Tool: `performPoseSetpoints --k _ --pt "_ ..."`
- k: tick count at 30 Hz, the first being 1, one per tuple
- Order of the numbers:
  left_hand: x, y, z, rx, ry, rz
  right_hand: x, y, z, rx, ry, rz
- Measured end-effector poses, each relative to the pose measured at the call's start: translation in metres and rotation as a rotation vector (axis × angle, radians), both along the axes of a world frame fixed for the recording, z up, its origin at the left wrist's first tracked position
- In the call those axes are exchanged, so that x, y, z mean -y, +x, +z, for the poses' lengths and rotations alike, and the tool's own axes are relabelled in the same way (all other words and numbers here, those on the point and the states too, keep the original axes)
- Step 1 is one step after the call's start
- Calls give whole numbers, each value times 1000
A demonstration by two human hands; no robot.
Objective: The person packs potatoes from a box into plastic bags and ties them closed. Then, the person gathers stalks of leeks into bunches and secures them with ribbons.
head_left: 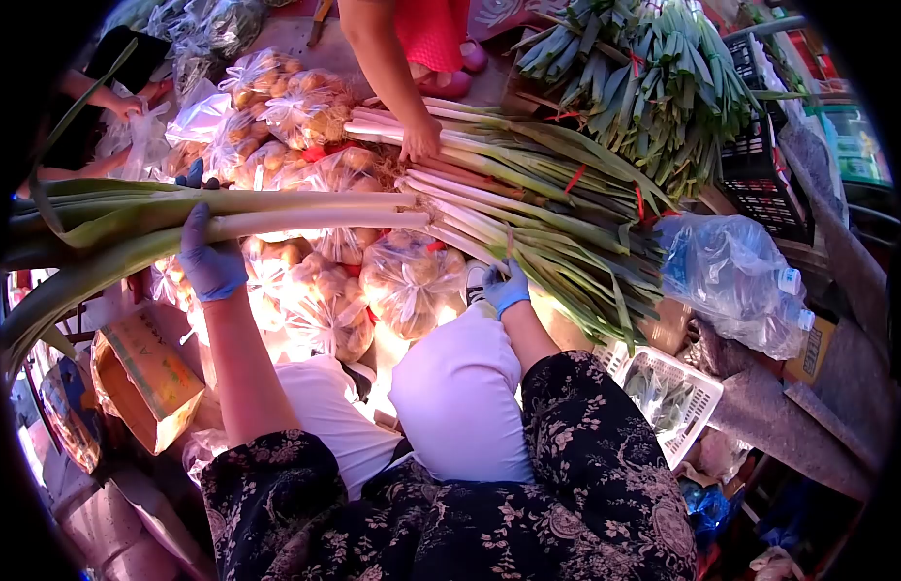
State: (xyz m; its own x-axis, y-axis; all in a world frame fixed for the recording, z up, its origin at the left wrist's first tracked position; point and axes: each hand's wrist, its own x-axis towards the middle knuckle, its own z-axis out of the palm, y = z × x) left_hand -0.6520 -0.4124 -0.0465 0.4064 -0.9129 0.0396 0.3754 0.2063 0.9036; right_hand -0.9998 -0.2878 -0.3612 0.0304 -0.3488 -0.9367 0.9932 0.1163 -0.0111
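My left hand, in a blue-grey glove, is closed around long leeks whose green leaves reach the left edge and whose white ends point right. Near my knee, my right hand, gloved the same way, is at the lower edge of a large pile of leeks; what its fingers hold, if anything, is too small to make out. Another person's bare hand touches the white stalks at the top of that pile.
Clear bags of round produce lie beyond my knees. At left stand a cardboard box and another person's hands. On the right are upright leek bundles, bagged plastic bottles, a black crate and a white basket.
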Motion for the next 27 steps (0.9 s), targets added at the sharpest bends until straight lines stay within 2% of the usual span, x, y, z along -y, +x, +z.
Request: performPoseSetpoints --k 3,7,9,14,17,19,21,25,27 --pt "-12 15 9 -77 -14 34 10 6 9 19 65 34" --pt "-23 32 6 -128 -52 52 24 15 7 -53 -88 498" --pt "-27 29 14 -91 -105 18 41 25 28 -135 -172 652" --pt "-29 41 21 -73 -136 -6 82 38 85 -229 -358 836" --pt "-28 49 22 -44 -132 -12 91 40 92 -221 -393 847" --pt "-27 51 21 -29 -136 -21 89 43 89 -264 -323 841" --pt "-28 48 22 -15 -140 -26 80 42 75 -304 -233 844" --pt "-25 44 16 0 -104 -31 58 36 34 -189 -105 785" --pt "-22 32 16 31 -58 -30 47 36 29 -263 -31 783"
